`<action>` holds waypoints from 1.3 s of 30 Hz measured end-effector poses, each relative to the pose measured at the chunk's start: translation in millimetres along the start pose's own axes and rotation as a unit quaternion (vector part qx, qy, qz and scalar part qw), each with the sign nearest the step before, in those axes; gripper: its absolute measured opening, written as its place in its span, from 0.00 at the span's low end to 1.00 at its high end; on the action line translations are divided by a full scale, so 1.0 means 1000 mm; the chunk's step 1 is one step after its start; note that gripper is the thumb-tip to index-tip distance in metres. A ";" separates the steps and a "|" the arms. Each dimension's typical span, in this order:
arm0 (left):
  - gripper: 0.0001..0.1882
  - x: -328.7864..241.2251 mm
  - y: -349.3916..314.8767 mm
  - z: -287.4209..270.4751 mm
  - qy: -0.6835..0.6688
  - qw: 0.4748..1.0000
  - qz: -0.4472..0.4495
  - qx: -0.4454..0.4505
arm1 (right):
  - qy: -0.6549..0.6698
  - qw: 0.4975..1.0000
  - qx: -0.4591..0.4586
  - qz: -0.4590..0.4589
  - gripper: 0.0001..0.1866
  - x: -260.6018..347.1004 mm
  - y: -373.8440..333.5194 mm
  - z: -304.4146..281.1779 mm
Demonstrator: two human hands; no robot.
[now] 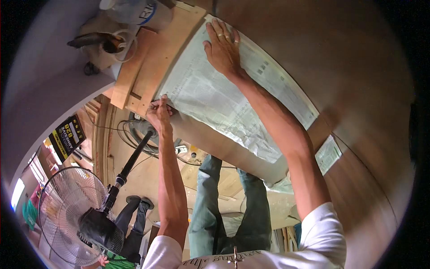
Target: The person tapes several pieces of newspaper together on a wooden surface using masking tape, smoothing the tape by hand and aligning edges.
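A sheet of newspaper [210, 89] lies over a brown board [233, 148]. Its upper part is fairly smooth, while the near part is crumpled. My right hand [222, 50] rests flat near the sheet's far end, fingers stretched out. At the left corner of the paper, my left hand [159, 112] is closed, its thumb on top and its fingers curled at the edge. Under the right forearm, part of the newspaper is hidden. A second piece of newspaper [328, 154] shows beyond the right elbow.
Wooden planks [156, 58] border the sheet on the left. A plastic container [139, 11] and a cut-open jug [118, 44] stand at the upper left. A stand fan [74, 215] is at lower left, near another person's legs [132, 219]. Cables [125, 130] lie on the floor.
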State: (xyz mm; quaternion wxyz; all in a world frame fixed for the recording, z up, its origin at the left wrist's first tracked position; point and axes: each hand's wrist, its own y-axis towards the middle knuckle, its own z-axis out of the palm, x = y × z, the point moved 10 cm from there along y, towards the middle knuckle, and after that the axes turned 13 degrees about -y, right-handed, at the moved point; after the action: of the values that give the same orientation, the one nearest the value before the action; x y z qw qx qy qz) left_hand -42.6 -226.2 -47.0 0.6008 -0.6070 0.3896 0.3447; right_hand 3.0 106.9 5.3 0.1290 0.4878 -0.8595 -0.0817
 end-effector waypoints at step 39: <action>0.04 0.029 -0.079 -0.079 0.077 0.963 0.169 0.195 | -0.043 0.917 0.182 0.352 0.29 -0.181 -0.603 -0.268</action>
State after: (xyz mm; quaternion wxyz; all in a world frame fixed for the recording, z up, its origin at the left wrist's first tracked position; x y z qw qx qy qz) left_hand 37.0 -308.7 -32.9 0.6086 -0.4279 0.5913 0.3113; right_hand 665.4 -49.9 74.2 0.0212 0.1648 -0.9803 0.1063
